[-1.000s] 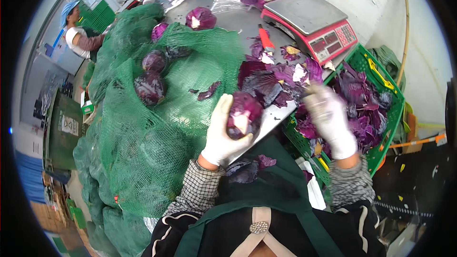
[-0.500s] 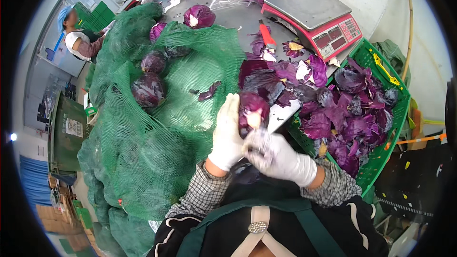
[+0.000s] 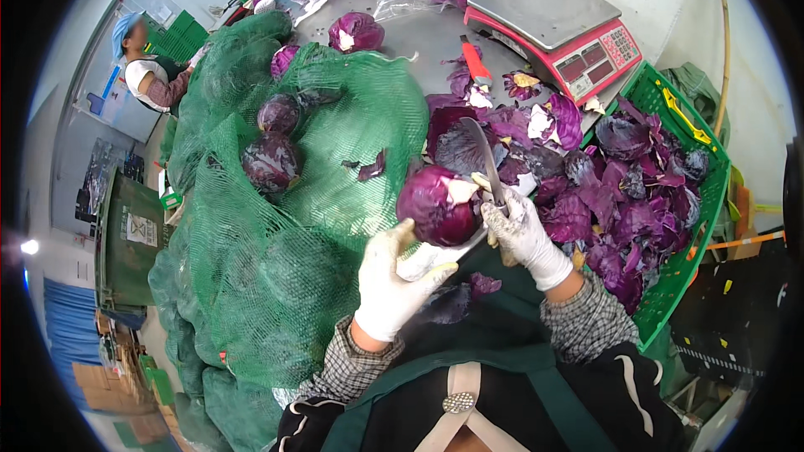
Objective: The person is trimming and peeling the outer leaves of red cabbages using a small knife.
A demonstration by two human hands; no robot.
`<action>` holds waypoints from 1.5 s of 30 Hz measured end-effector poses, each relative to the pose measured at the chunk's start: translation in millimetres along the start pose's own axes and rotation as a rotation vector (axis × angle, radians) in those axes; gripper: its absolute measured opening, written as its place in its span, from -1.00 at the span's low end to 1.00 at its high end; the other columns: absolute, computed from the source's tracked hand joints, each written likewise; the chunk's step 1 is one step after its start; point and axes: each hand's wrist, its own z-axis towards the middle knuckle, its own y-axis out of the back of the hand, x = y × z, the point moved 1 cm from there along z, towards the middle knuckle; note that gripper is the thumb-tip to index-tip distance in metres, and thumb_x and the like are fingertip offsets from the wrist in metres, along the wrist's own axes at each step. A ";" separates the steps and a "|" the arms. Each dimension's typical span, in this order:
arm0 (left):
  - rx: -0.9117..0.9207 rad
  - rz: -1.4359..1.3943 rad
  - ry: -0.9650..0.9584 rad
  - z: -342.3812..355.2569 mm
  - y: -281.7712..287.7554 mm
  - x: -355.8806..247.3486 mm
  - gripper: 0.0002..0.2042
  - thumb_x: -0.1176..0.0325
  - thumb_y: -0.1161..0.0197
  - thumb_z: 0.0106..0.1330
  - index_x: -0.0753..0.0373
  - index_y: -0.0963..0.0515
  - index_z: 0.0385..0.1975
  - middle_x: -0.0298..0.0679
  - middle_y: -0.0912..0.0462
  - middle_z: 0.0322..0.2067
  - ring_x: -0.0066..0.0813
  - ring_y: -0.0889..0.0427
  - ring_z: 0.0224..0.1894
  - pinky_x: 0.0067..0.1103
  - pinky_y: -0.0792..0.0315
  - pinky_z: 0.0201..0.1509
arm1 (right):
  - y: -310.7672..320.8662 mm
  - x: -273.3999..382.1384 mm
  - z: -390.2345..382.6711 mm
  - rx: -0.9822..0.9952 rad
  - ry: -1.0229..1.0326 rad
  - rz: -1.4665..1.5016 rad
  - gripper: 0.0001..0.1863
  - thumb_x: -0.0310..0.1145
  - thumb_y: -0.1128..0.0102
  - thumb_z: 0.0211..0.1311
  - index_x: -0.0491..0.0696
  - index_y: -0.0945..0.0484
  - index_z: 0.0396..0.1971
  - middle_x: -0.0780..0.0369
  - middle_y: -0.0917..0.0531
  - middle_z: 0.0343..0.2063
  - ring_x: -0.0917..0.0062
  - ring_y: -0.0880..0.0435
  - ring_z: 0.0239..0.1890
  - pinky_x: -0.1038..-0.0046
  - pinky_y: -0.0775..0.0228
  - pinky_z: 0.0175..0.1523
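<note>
A red cabbage [image 3: 437, 208] with a pale cut stem end is tilted in front of me. My left hand [image 3: 394, 280], in a white glove, cups it from below and the left, thumb stretched out to the right. My right hand [image 3: 526, 238], in a stained white glove, is closed round the handle of a knife [image 3: 482, 153]. The curved blade points up and away, just right of the cabbage. Loose purple leaves [image 3: 452, 301] lie below the cabbage, near my apron. My right fingers hide most of the knife handle.
A green mesh sack [image 3: 318, 259] with red cabbages [image 3: 272, 163] fills the left. Right stand a green crate [image 3: 682, 280] of trimmed leaves and a red scale [image 3: 578, 50]. A red-handled tool [image 3: 476, 63] lies beyond. A co-worker [image 3: 151, 75] stands far left.
The cabbage has turned and shifted slightly left. My right hand has drawn right and up, and the knife blade now shows. My left hand has slid lower. The co-worker's gloved hands at the top have moved.
</note>
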 end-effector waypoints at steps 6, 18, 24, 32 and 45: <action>-0.030 0.175 -0.316 43.4 -3.3 -10.9 0.09 0.19 -0.62 -0.35 0.39 -0.15 0.28 0.07 -0.27 0.20 -0.02 -0.28 0.24 -0.34 -0.20 0.32 | 1.7 4.0 15.8 0.088 0.549 -0.520 -0.56 -0.37 -0.09 0.20 -0.15 -0.43 0.10 0.00 -0.55 -0.02 0.16 -0.52 0.02 0.31 -0.34 0.10; -0.126 0.234 -0.348 43.4 -16.3 -14.4 -0.07 0.25 -0.60 -0.36 0.40 -0.28 0.13 0.06 -0.37 0.09 0.01 -0.35 0.17 -0.30 -0.26 0.27 | -18.1 9.4 -16.7 -0.082 0.438 -0.712 -0.50 -0.38 0.01 0.32 -0.28 -0.24 0.21 -0.09 -0.52 -0.01 0.12 -0.57 -0.02 0.33 -0.45 0.01; -0.135 0.204 -0.330 51.9 -18.6 -13.3 -0.11 0.27 -0.58 -0.38 0.38 -0.31 0.09 0.05 -0.38 0.07 0.02 -0.36 0.14 -0.28 -0.26 0.25 | -16.6 17.5 -11.6 -0.047 0.427 -0.882 -0.45 -0.36 0.06 0.32 -0.28 -0.15 0.25 -0.10 -0.50 0.00 0.13 -0.60 -0.10 0.34 -0.51 -0.13; -0.226 0.226 -0.365 62.1 -24.2 -12.9 -0.19 0.21 -0.56 -0.33 0.41 -0.35 0.01 0.05 -0.46 -0.06 0.03 -0.45 0.00 -0.26 -0.33 0.14 | -8.8 15.1 23.6 -0.076 0.533 -1.021 -0.62 -0.44 0.01 0.25 -0.31 -0.39 0.03 0.02 -0.62 -0.27 0.23 -0.66 -0.26 0.39 -0.54 -0.22; -0.173 -0.083 -0.256 -15.7 -3.5 52.2 0.03 0.18 -0.64 -0.38 0.32 -0.21 0.21 0.11 -0.25 0.20 0.04 -0.19 0.31 -0.18 0.04 0.40 | -11.6 28.8 13.5 -0.084 0.119 -0.319 -0.64 -0.10 0.11 0.43 -0.07 -0.47 -0.40 0.33 -0.57 -0.64 0.78 -0.31 -0.76 0.65 -0.13 -0.62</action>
